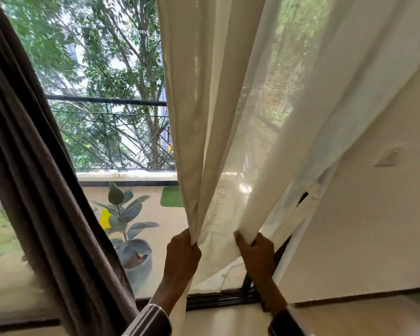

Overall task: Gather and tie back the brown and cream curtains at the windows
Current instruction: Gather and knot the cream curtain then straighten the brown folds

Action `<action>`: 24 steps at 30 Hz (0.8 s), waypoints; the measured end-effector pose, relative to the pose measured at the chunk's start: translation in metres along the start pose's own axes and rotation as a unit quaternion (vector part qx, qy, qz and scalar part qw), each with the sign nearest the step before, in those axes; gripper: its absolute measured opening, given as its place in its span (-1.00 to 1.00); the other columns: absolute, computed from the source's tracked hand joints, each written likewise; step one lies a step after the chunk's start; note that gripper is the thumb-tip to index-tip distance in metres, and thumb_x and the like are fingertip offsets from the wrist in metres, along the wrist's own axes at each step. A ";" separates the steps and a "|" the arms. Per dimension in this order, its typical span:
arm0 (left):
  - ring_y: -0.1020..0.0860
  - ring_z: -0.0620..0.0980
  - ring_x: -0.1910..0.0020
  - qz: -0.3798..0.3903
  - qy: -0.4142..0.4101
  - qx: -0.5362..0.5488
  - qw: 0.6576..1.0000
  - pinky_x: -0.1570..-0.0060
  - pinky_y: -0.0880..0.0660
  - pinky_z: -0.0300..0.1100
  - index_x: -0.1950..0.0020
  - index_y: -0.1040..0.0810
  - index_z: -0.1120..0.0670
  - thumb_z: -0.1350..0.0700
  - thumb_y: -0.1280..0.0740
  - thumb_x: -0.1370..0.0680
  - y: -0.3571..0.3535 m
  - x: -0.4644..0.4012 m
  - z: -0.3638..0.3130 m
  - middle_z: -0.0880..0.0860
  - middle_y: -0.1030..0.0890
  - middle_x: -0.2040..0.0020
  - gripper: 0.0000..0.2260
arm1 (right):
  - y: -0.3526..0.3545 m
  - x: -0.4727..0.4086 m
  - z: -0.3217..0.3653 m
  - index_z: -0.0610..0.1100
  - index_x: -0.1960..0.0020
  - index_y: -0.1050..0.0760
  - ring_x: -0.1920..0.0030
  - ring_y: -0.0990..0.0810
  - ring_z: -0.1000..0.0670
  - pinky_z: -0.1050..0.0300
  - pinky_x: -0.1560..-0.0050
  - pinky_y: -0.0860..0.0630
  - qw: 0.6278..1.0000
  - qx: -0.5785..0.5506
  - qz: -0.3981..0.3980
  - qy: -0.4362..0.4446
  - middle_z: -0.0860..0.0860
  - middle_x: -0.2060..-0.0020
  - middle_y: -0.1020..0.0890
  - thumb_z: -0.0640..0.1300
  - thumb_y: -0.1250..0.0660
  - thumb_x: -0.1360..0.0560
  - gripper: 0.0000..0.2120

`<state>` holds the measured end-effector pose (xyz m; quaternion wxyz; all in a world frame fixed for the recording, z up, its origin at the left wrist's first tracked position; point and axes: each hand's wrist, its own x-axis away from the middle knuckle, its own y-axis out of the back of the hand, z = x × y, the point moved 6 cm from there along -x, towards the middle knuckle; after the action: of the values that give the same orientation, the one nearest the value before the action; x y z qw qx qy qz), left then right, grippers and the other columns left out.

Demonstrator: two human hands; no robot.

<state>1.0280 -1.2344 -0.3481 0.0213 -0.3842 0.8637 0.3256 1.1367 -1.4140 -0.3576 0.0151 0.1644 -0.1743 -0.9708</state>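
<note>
The cream curtain [240, 105] hangs from the top centre and spreads to the right over the glass. My left hand [182, 255] is closed around its gathered left folds near the lower middle. My right hand [255, 253] pinches a fold of the same curtain a little to the right, thumb on the front of the fabric. A cream tie-back strip [301, 209] hangs against the curtain's right edge. The brown curtain [34, 178] hangs in a slanted bunch along the left side, untouched by either hand.
Behind the glass lies a balcony with a potted rubber plant [129, 229], a green mat [171, 196] and a black railing [107, 103]. A cream wall with a switch plate [387, 157] stands on the right. The black window frame [216, 299] runs along the floor.
</note>
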 end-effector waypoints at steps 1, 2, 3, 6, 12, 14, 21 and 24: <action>-0.53 0.20 0.39 -0.001 -0.001 0.000 1.000 0.45 -0.28 -0.12 0.40 -0.27 0.00 0.39 -0.20 -0.37 -0.001 0.001 0.001 0.03 -0.52 0.43 -0.69 | 0.000 0.010 -0.004 -0.21 0.18 -0.63 0.41 -0.55 0.16 0.42 0.39 -0.42 0.999 0.034 -0.024 0.028 0.13 0.45 -0.53 -0.12 -0.51 -0.44 -0.84; -0.54 0.20 0.37 -0.002 -0.006 0.001 1.000 0.45 -0.27 -0.15 0.38 -0.31 0.03 0.40 -0.20 -0.37 -0.003 0.002 0.001 0.08 -0.56 0.40 -0.71 | -0.001 0.019 -0.007 -0.21 0.23 -0.62 0.47 -0.52 0.14 0.46 0.44 -0.33 0.995 0.068 -0.043 0.051 0.13 0.50 -0.50 -0.16 -0.52 -0.43 -0.85; -0.56 0.20 0.35 -0.003 -0.012 -0.002 1.000 0.43 -0.26 -0.17 0.34 -0.38 0.07 0.41 -0.21 -0.37 -0.004 0.004 0.001 0.11 -0.59 0.37 -0.75 | -0.003 0.027 -0.011 -0.21 0.26 -0.61 0.51 -0.48 0.13 0.46 0.46 -0.29 0.992 0.092 -0.055 0.063 0.12 0.52 -0.49 -0.20 -0.52 -0.42 -0.85; -0.59 0.14 0.30 -0.013 -0.042 -0.017 0.999 0.41 -0.26 -0.37 0.12 -0.56 0.20 0.42 -0.25 -0.40 -0.009 0.009 0.000 0.12 -0.65 0.26 -0.81 | -0.012 0.045 -0.018 -0.22 0.24 -0.59 0.56 -0.37 0.24 0.48 0.48 -0.37 0.989 0.119 -0.045 0.072 0.10 0.52 -0.50 -0.28 -0.50 -0.40 -0.90; -0.62 0.06 0.29 0.009 -0.087 0.018 0.996 0.33 -0.32 -0.61 0.05 -0.60 0.25 0.43 -0.29 -0.44 -0.026 0.020 -0.012 0.14 -0.68 0.16 -0.82 | -0.032 0.055 -0.012 -0.23 0.18 -0.61 0.44 -0.50 0.11 0.53 0.42 -0.26 0.988 0.145 0.003 0.057 -0.02 0.41 -0.62 -0.29 -0.38 -0.49 -0.92; -0.61 0.01 0.29 0.015 -0.094 0.033 0.995 0.32 -0.31 -0.61 0.07 -0.61 0.23 0.46 -0.28 -0.42 -0.029 0.022 -0.017 0.11 -0.69 0.16 -0.78 | -0.041 0.055 -0.010 -0.21 0.17 -0.61 0.37 -0.62 -0.03 0.38 0.35 -0.33 0.985 0.162 0.024 0.055 -0.06 0.37 -0.65 -0.26 -0.36 -0.49 -0.91; -0.56 -0.30 0.31 0.056 -0.063 0.080 0.993 0.37 -0.42 -0.43 0.25 -0.48 -0.03 0.40 -0.26 -0.46 -0.039 0.023 -0.014 -0.22 -0.51 0.38 -0.69 | -0.066 0.061 -0.015 -0.10 0.06 -0.59 0.23 -0.67 0.01 0.17 0.24 -0.57 0.975 0.154 0.123 0.105 0.02 0.22 -0.69 0.02 -0.19 -0.58 -0.73; -0.59 -0.22 0.31 0.085 -0.037 0.109 0.990 0.37 -0.45 -0.38 0.25 -0.51 -0.03 0.35 -0.26 -0.52 -0.041 0.024 -0.011 -0.15 -0.56 0.38 -0.71 | -0.071 0.057 -0.015 -0.08 0.01 -0.60 0.18 -0.68 0.03 0.19 0.18 -0.59 0.965 0.187 0.146 0.114 0.04 0.17 -0.69 0.03 -0.23 -0.60 -0.76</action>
<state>1.0409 -1.2764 -0.3687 0.0678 -0.2924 0.9222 0.2439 1.0899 -1.3568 -0.4128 0.1452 0.2465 -0.3718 -0.8831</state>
